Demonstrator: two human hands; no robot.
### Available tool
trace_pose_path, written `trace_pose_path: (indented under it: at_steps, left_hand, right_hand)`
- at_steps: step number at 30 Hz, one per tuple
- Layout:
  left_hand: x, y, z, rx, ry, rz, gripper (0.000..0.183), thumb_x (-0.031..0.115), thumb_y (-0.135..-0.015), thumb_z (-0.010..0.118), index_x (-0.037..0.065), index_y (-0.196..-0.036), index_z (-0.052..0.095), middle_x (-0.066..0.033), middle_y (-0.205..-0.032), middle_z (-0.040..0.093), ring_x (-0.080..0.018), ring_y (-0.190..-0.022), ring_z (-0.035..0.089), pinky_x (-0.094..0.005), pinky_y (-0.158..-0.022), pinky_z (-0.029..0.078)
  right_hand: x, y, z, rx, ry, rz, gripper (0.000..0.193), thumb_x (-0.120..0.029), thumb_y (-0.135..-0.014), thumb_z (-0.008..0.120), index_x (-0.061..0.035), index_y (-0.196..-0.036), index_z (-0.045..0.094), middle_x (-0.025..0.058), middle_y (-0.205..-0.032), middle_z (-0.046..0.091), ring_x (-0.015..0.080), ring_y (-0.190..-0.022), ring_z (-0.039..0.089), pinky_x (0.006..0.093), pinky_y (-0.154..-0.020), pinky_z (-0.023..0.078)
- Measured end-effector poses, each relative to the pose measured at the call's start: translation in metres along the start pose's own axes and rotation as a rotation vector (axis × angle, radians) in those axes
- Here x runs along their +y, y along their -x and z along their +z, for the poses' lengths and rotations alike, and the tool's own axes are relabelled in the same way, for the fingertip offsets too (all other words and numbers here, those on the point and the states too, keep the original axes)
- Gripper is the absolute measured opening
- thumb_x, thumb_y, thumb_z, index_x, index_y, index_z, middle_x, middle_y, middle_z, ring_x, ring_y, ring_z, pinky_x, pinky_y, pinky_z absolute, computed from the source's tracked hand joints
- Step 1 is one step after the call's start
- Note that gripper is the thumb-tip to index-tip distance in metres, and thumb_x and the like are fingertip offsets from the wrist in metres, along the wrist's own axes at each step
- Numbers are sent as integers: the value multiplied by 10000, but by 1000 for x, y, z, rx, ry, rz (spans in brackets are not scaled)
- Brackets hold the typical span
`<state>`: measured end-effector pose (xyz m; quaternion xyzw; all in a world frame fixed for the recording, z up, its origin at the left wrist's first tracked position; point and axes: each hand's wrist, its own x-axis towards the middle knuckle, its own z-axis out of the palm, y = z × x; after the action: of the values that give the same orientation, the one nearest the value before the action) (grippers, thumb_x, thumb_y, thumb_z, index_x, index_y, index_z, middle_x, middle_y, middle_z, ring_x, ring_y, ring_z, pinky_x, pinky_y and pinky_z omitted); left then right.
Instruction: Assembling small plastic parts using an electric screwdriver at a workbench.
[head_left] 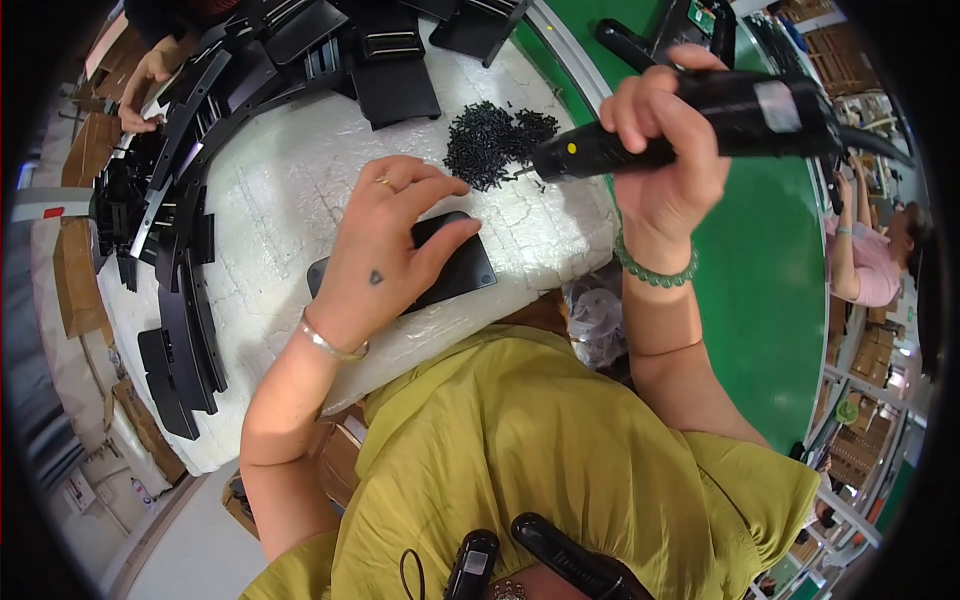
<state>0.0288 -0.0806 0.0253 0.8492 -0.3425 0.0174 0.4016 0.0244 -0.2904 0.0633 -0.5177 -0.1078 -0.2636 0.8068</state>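
In my right hand [672, 150] is a black electric screwdriver [735, 118], my fingers wrapped round its body. Its thin bit points left, at the edge of a heap of small black screws [485, 143]. My left hand [385, 235] is open, thumb and fingers apart, with nothing visible between them. It hovers over or rests on a flat black plate [460, 268] near the front edge of the padded work surface; which of the two I cannot tell. The hand hides much of that plate.
White wrapped padding [270, 170] covers the work surface. Several black brackets and panels [395, 92] line its far and left sides. Another person's hand [145, 88] is at the far left. A cable [875, 142] trails rightward from the screwdriver, and a green surface [755, 260] lies at right.
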Motion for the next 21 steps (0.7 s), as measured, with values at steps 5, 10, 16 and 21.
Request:
trace_pose_path:
  at_steps: [5, 10, 16, 21]
  left_hand:
    - [-2, -27, 22, 66, 64, 74, 239, 146, -693, 712, 46, -902, 654, -91, -863, 610, -288, -899, 512, -358, -780, 431]
    - [-7, -37, 28, 139, 37, 207, 149, 136, -682, 710, 44, -794, 671, -49, -768, 631, -248, -850, 539, -339, -761, 434]
    - [2, -38, 27, 216, 95, 163, 139, 127, -655, 729, 59, -756, 663, -40, -747, 631, -230, -807, 560, -320, -685, 458]
    - [1, -27, 24, 259, 142, 136, 138, 93, -633, 740, 71, -748, 667, -33, -743, 640, -215, -781, 571, -304, -665, 471]
  right_hand:
    - [-19, -1, 5, -70, -188, -47, 375, -61, -747, 488, -9, -1111, 419, 47, -616, 419, 140, -500, 408, 319, -546, 392]
    - [-31, 0, 5, -95, -190, -103, 386, -82, -755, 467, -30, -1134, 424, 31, -600, 392, 130, -490, 389, 309, -552, 381]
    - [-41, 1, 0, -169, -214, -164, 425, -84, -765, 449, -61, -1188, 425, 12, -599, 389, 117, -485, 378, 300, -552, 376]
    - [-41, 2, 5, -304, -308, -150, 428, -94, -779, 448, -63, -1206, 437, -12, -606, 394, 100, -505, 391, 266, -546, 355]
